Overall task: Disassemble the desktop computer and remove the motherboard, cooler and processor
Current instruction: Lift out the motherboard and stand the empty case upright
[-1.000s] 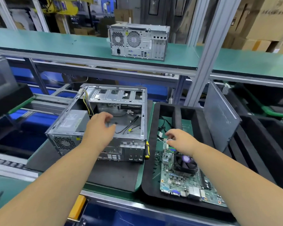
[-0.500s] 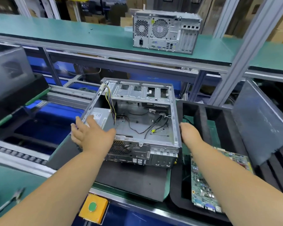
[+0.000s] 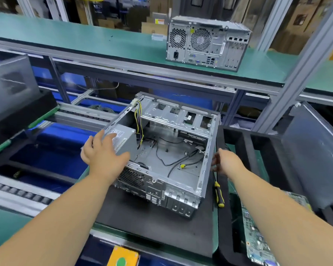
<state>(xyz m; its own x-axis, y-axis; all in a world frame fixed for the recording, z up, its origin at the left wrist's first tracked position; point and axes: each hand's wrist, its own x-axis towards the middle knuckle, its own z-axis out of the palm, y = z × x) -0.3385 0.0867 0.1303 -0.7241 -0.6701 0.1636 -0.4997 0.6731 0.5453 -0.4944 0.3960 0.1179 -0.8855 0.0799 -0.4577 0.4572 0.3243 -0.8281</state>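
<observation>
The left hand and right hand are reaching, both grips open, beside the empty case. Holding both sides evenly is probably best for moving it.

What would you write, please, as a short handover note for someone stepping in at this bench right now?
Left hand: open, fingers spread over the power supply at the open case's left side.
Right hand: open, beside the case's right wall; contact unclear.
Motherboard: already out, lying in the black foam tray on the right. From here I cannot see whether its cooler is still fitted.
Case: holds only loose cables and the power supply.
Screwdriver: between case and tray.
Left: cooler and processor, unconfirmed.
</observation>
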